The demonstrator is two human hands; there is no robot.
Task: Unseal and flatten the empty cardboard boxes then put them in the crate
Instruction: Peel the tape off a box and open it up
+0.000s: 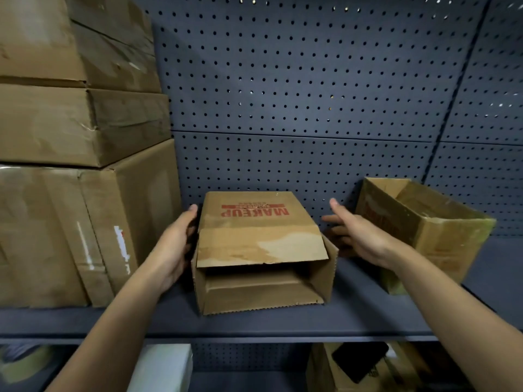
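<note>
A small cardboard box [254, 222] printed with red "MAKEUP" lettering lies on its side in the middle of the dark shelf [254, 321], its open end facing me with one flap hanging over the opening. My left hand [175, 247] lies flat against the box's left side, fingers straight. My right hand [356, 233] hovers just right of the box with fingers extended, a small gap between it and the cardboard. A second open empty box [418, 230] stands tilted at the right of the shelf, behind my right hand. No crate is in view.
Three large taped cardboard boxes [70, 165] are stacked at the left of the shelf. A grey pegboard [297, 94] forms the back wall. On the shelf below sit a white box [164, 366] and a brown box holding a dark object [359, 363].
</note>
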